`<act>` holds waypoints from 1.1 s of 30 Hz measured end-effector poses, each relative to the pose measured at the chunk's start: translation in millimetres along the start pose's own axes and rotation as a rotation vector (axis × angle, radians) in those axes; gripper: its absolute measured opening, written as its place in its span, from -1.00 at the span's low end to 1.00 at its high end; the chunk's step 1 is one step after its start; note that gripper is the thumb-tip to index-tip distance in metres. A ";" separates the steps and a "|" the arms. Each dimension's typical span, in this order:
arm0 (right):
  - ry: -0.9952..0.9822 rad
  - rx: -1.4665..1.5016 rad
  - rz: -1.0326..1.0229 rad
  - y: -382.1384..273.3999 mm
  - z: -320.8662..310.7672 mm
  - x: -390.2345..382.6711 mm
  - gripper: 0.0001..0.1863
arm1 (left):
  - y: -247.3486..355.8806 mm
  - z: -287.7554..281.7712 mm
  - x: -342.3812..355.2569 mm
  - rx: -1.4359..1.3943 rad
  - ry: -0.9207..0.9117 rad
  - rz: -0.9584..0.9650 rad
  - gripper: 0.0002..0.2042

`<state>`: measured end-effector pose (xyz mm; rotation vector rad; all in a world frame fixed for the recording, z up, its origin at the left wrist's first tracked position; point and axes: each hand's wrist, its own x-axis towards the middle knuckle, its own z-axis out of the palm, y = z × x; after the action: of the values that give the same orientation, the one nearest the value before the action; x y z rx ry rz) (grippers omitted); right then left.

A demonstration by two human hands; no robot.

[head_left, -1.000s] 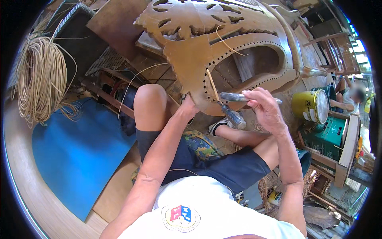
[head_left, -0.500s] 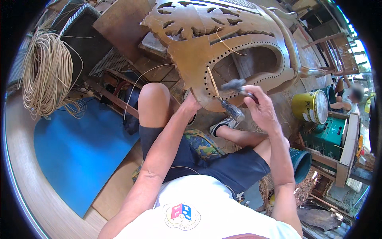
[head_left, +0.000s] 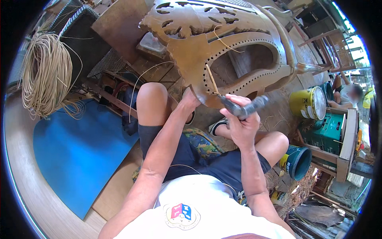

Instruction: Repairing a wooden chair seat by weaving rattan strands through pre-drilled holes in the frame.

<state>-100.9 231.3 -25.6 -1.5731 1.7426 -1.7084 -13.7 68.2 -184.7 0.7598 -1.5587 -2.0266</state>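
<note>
A brown carved wooden chair frame point(head_left: 187, 59) lies tilted before me, with a row of small holes around its oval opening. A short strip of cane point(head_left: 211, 78) runs along the near-left holes, and another cane strand point(head_left: 226, 43) curls across the upper edge. My right hand point(head_left: 243, 126) is closed around a hammer point(head_left: 256, 106), smeared by motion. A black-handled tool point(head_left: 230, 104) sits against that hand, pointing at the frame's near edge; whether the fingers also grip it is unclear. Behind the frame's lower left corner is my left hand point(head_left: 190, 96), its fingers hidden.
A big coil of cane point(head_left: 47, 73) hangs at the left above a blue sheet point(head_left: 79, 155). Yellow bucket point(head_left: 306, 104), green crate point(head_left: 329, 133) and dark open bucket point(head_left: 299, 163) stand at the right. Another person point(head_left: 348, 95) sits at the far right.
My right hand has moved down and left with the hammer, onto or beside the black-handled tool. My left hand stays behind the frame. The view has shifted slightly.
</note>
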 end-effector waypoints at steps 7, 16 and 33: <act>0.345 0.331 0.180 -48.2 -51.6 23.5 -0.57 | 12.2 3.8 -2.9 -0.098 0.017 -0.027 -0.63; 0.262 0.473 0.374 7.7 -19.2 -9.9 -0.66 | 7.9 -0.1 0.3 0.059 0.022 0.026 -0.59; 0.105 0.044 -0.013 28.7 4.4 -7.9 -0.64 | -3.7 -7.8 3.4 0.089 -0.026 0.092 -0.76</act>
<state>-108.9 227.5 -54.4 -1.5050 1.7331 -1.8543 -11.0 61.4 -190.3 0.6836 -1.6770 -1.9197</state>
